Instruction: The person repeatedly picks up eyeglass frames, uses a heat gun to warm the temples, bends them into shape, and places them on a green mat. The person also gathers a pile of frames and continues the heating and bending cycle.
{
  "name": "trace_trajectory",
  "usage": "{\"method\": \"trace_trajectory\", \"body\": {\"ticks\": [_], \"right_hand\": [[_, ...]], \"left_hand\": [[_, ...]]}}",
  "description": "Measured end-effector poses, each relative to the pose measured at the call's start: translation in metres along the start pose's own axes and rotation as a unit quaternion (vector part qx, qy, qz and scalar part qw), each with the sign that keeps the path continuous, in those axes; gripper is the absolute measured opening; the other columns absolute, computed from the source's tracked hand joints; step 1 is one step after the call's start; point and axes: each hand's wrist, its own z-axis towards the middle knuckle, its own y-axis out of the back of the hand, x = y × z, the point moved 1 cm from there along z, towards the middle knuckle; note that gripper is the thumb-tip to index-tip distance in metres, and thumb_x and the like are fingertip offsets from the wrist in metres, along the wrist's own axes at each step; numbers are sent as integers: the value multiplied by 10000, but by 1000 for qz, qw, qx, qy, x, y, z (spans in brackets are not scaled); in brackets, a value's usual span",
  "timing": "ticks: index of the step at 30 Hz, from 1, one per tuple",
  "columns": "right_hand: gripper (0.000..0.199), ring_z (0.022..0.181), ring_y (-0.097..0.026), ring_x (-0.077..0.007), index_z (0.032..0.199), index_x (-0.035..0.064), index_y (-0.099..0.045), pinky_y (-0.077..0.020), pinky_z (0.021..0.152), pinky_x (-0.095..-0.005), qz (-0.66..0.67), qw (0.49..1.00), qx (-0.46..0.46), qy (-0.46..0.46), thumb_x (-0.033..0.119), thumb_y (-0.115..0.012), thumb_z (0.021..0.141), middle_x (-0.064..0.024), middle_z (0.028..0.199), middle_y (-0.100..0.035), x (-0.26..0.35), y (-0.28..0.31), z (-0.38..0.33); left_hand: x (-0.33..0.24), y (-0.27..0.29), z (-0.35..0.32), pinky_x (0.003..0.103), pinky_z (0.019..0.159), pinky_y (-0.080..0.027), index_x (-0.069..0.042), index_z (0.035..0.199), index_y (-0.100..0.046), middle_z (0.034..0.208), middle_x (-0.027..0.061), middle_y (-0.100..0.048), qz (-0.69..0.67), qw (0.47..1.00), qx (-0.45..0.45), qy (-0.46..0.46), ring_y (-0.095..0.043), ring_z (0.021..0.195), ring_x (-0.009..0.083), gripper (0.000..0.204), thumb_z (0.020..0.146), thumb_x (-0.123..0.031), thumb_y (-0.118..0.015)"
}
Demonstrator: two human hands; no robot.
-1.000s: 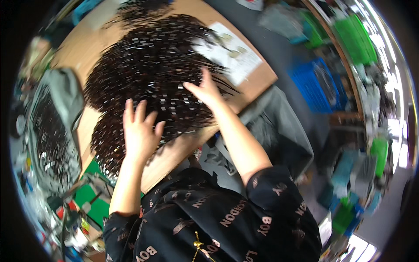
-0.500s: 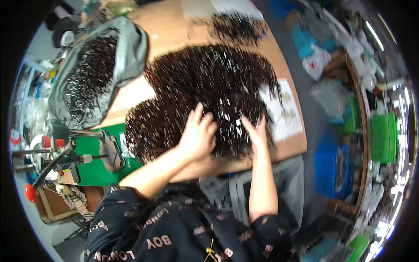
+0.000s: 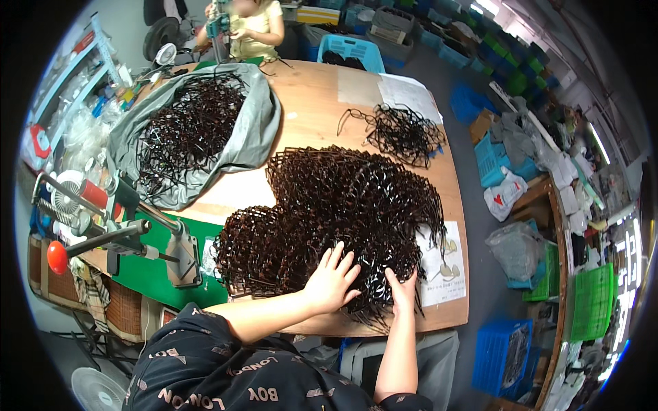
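While the left hand (image 3: 332, 279) lies splayed against the pile of dark eyeglass frames (image 3: 349, 198), the right hand (image 3: 403, 289) touches the pile's near-right corner, grip unclear.

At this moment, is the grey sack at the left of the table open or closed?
Open. The grey sack has its mouth spread wide, and dark frames show inside it.

Frame heap (image 3: 349, 195) dark brown; mat (image 3: 147, 274) green; shirt (image 3: 226, 363) black, pale-lettered.
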Motion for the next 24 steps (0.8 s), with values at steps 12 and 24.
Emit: {"method": "trace_trajectory", "body": {"ticks": [12, 24], "right_hand": [[878, 1193, -430, -228, 1397, 21, -208, -334, 1017, -358, 16, 1000, 6, 0, 99, -764, 721, -132, 1334, -408, 0, 0, 0], [695, 1232, -397, -214, 1414, 31, -214, -304, 1040, -336, 5, 1000, 24, 19, 176, -620, 869, -119, 1364, -399, -12, 10, 10]], "left_hand": [[-2, -3, 1, 560, 1059, -219, -40, 1201, -543, 1302, 212, -428, 4, 1000, -5, -4, -230, 1303, 464, 560, 824, -453, -562], [-40, 6, 12, 534, 1096, -122, -20, 1251, -496, 1394, 207, -349, -42, 997, 16, -66, -214, 1356, 347, 678, 788, -507, -590]]}}
